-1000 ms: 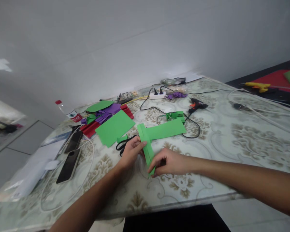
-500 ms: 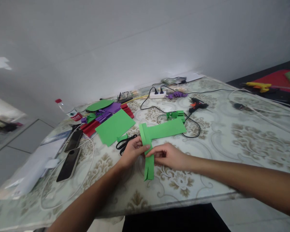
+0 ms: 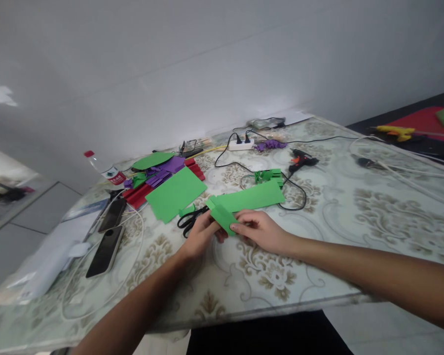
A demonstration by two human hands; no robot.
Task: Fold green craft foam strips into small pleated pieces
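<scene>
Between both hands is a folded strip of green paper (image 3: 223, 217), tilted and shorter than its full length. My left hand (image 3: 203, 231) grips its left side, thumb in front and fingers behind. From the right, my right hand (image 3: 257, 229) pinches its lower end with the thumb on top. Just behind, a flat green paper strip (image 3: 257, 196) lies on the table. Black-handled scissors (image 3: 189, 222) rest by my left hand, their blades hidden. A green paper sheet (image 3: 176, 195) lies beyond them, with a small green scrap (image 3: 187, 211) at its edge.
Fringed green paper (image 3: 269, 176) and a black glue gun (image 3: 302, 160) lie behind the strip. A power strip (image 3: 241, 144) stands farther back with cables. Purple paper (image 3: 166, 172), red folded paper (image 3: 136, 196) and a bottle (image 3: 105, 169) are back left. Phones (image 3: 105, 251) lie left.
The held strip, which hung long and nearly upright with its lower end towards me, is now doubled up shorter and tilted. My right hand has shifted slightly up with it.
</scene>
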